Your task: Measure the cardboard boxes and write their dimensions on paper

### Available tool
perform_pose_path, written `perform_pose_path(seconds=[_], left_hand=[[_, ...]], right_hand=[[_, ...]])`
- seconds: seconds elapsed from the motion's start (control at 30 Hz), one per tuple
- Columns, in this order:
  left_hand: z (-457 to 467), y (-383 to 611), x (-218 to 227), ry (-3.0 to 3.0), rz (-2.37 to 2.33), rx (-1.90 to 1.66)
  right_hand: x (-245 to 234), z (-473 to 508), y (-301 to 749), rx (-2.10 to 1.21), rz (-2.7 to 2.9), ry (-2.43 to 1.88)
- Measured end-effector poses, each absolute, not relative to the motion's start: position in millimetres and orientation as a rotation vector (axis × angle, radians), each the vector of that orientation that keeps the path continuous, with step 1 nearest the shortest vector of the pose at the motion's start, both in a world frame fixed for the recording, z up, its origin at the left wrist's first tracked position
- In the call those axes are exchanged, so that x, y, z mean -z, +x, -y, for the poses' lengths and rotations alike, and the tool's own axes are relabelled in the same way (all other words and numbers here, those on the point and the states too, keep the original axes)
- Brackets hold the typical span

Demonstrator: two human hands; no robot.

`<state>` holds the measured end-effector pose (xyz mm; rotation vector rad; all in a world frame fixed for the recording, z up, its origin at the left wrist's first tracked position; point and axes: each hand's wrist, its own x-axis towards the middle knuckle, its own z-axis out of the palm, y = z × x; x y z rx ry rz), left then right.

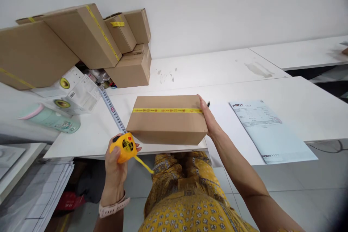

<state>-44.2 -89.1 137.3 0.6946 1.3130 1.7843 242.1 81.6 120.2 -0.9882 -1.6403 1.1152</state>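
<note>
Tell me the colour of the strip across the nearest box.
The strip is yellow, seen in head view.

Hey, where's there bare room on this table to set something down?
Widest bare patch: the table behind the taped box, running to the wall, right of the stacked boxes. A smaller one lies at the front left, beside the tape measure. Crowded: the back left, around those boxes, white cartons and a mint cylinder.

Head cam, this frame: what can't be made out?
Head view:
blade tip of the tape measure in the left hand: lost in clutter below the stacked boxes
printed sheet: text too small
pen-like item: mostly behind the right hand
box right end: covered by that hand
</note>
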Motion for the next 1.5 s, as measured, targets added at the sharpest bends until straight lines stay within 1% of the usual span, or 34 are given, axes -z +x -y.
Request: perform_pose_path(seconds=[0.1,0.23,0.33,0.43,0.5,0.67,0.8,0.97,1.13,1.3,1.5], left_hand=[[65,-38,-135,0.776,-1.234,-1.849],[31,-30,-126,0.893,-1.174,-1.951],[20,-26,-111,0.898,-1.197,-1.93],[26,-24,-102,0.856,-1.238,-1.853],[36,-22,-102,0.849,-1.278,-1.789],[69,-14,-126,0.887,-1.451,-1.701],[93,-7,-142,0.925,-1.492,-1.571],[112,7,-151,0.822,-1.455,-1.6],[107,44,-150,0.803,-1.187,-1.438],[85,69,-144,0.714,-0.986,-1.219],[80,80,-137,0.688,-0.96,-1.218]], right_hand=[[-130,-100,242,-1.152,1.491,-0.944],[-130,-137,248,-1.022,1.53,-0.912],[-131,-156,253,-1.001,1.562,-0.911],[-146,-160,257,-0.934,1.642,-0.946],[-161,-158,259,-0.856,1.75,-0.956],[-184,-152,255,-0.625,1.99,-0.928],[-182,-148,244,-0.404,2.048,-0.971],[-177,-140,234,-0.233,2.068,-1.006],[-176,-128,232,-0.021,2.091,-1.079],[-175,-125,234,0.052,2.13,-1.05],[-172,-128,236,0.121,2.211,-1.003]])
